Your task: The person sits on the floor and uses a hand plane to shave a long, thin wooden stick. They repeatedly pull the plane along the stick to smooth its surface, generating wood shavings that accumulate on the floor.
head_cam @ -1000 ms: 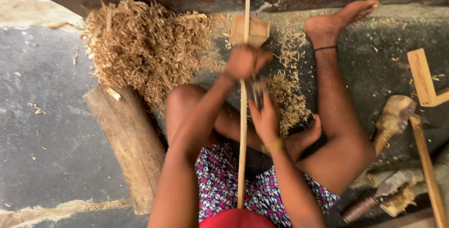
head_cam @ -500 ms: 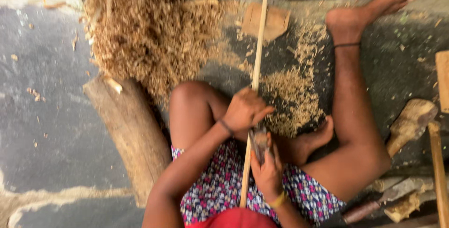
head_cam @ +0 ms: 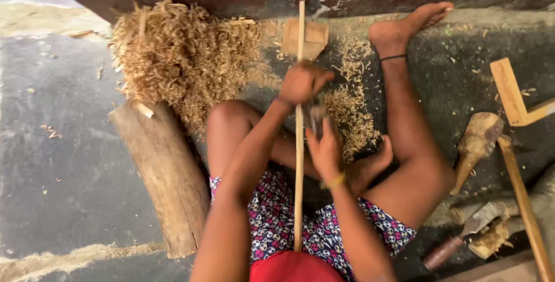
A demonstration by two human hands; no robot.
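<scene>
Stick-shaving is well under way on this floor (head_cam: 58, 160): at left a thick heap of shavings (head_cam: 185, 65) sits above a short log (head_cam: 162, 172), judging by which much wood is already off. At centre the long thin stick (head_cam: 299, 172) runs from the seated person's lap to a small wooden block (head_cam: 315, 36). Left hand (head_cam: 302, 82) is wrapped tight round the stick; right hand (head_cam: 325, 149), just beside it, grips a blurred blade-like tool (head_cam: 317, 119). At right lie a mallet (head_cam: 475, 146) and a chisel (head_cam: 462, 236), untouched. How much trimming remains cannot be told.
</scene>
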